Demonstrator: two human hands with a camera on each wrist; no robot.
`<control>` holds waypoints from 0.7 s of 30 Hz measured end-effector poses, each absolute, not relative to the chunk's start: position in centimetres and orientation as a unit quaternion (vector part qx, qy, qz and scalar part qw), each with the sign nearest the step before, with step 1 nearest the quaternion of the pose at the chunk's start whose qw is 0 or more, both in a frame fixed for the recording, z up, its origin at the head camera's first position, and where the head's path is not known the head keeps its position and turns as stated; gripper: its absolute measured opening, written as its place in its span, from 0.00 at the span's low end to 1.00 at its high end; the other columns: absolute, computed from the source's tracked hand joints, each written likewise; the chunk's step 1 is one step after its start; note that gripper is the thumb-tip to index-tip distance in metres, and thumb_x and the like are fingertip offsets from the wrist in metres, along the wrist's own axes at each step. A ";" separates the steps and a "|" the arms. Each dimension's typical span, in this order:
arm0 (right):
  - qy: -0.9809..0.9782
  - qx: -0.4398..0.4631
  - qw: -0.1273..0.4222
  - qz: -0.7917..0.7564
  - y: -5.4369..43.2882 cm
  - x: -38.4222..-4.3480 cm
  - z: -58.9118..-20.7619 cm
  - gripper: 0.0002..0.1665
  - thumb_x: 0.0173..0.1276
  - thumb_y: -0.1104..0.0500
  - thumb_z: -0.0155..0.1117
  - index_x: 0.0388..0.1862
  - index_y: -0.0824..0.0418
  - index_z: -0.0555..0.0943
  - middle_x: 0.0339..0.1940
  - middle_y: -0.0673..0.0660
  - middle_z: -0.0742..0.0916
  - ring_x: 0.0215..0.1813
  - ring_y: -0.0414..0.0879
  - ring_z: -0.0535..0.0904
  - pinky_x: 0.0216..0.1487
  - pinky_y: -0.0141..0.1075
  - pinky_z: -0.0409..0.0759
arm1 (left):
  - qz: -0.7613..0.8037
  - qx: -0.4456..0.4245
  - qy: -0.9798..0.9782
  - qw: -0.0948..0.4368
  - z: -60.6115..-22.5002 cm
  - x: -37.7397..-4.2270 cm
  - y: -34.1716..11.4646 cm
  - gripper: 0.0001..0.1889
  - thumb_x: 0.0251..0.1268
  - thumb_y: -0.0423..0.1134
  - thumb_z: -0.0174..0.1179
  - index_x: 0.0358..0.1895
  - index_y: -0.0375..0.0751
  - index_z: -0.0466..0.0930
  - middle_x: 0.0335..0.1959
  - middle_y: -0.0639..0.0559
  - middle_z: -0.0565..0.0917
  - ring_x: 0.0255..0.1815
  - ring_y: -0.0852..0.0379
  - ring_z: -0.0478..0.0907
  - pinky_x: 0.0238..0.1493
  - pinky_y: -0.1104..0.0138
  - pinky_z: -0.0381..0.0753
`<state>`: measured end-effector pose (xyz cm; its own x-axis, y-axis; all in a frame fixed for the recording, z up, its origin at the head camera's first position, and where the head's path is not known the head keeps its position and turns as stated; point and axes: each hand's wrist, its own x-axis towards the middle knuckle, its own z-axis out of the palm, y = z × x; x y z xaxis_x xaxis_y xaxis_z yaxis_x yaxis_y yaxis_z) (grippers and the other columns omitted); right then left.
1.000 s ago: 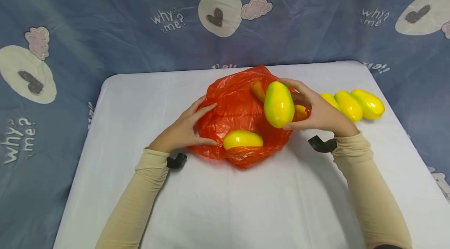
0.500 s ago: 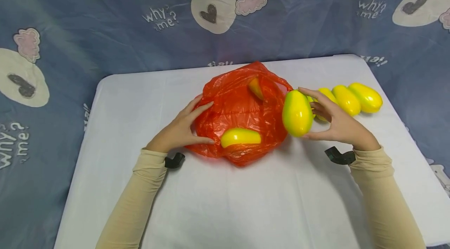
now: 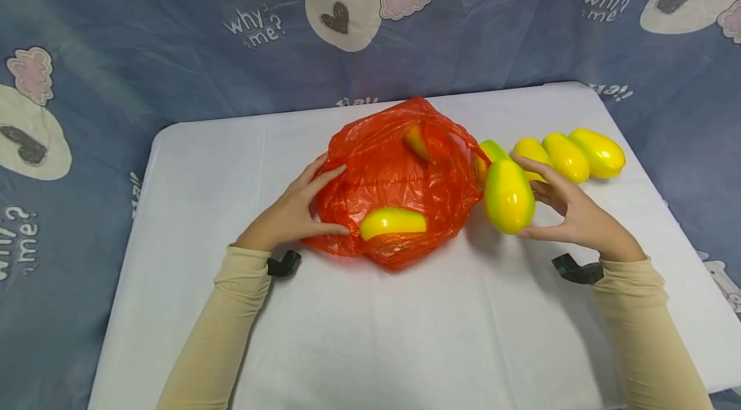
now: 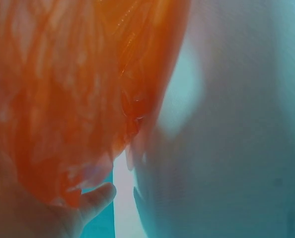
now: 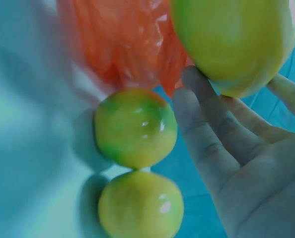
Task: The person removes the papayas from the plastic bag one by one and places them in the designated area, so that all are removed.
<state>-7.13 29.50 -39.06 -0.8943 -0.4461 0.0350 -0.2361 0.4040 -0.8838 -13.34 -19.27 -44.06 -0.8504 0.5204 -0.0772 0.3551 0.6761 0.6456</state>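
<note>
My right hand [image 3: 585,220] holds a shiny yellow-green mango [image 3: 509,197] above the table, just right of a red plastic bag [image 3: 393,172]. Thumb and fingers curve round this mango [image 5: 237,44] in the right wrist view. The bag lies with its mouth spread, and one yellow mango [image 3: 393,221] rests in its near side. A dull orange-yellow shape [image 3: 417,141] shows farther back in it. Against the bag's left side rests my left hand [image 3: 289,214], fingers spread and fairly straight. Red plastic [image 4: 63,99] covers most of that hand in the left wrist view.
Several more mangoes [image 3: 566,158] lie in a row on the white table [image 3: 370,333], right of the bag. The nearest of them, a greener mango [image 3: 492,151], sits beside the bag's edge. A blue printed curtain [image 3: 173,43] hangs behind the table.
My right hand has carried the mango from over the bag to the right and toward me, past the bag's edge. The left hand stays at the bag; the view has shifted slightly.
</note>
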 end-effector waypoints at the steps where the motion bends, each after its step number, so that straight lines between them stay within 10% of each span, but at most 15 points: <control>1: 0.830 -0.204 0.106 -0.508 29.7 -7.0 -39.2 0.67 0.49 0.79 0.79 0.84 0.58 0.56 0.84 0.54 0.62 0.73 0.28 0.69 0.69 0.16 0.67 | 0.323 0.241 0.906 0.129 -44.0 -13.3 -19.3 0.59 0.44 0.68 0.78 0.82 0.68 0.56 0.87 0.57 0.42 0.87 0.42 0.46 0.74 0.33 0.66; 21: 0.848 -0.154 0.175 -0.477 31.9 -4.9 -42.4 0.62 0.54 0.69 0.81 0.84 0.51 0.58 0.81 0.44 0.65 0.67 0.27 0.73 0.64 0.14 0.68 | 0.318 0.238 0.908 0.134 -44.5 -13.6 -19.3 0.60 0.44 0.70 0.77 0.82 0.68 0.54 0.87 0.59 0.41 0.86 0.41 0.47 0.74 0.33 0.67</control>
<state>-4.89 31.86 -42.43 -0.8917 -0.4272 -0.1494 -0.0943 0.4982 -0.8619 -13.63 -19.27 -44.50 -0.8503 0.5181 -0.0919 0.3472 0.6837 0.6419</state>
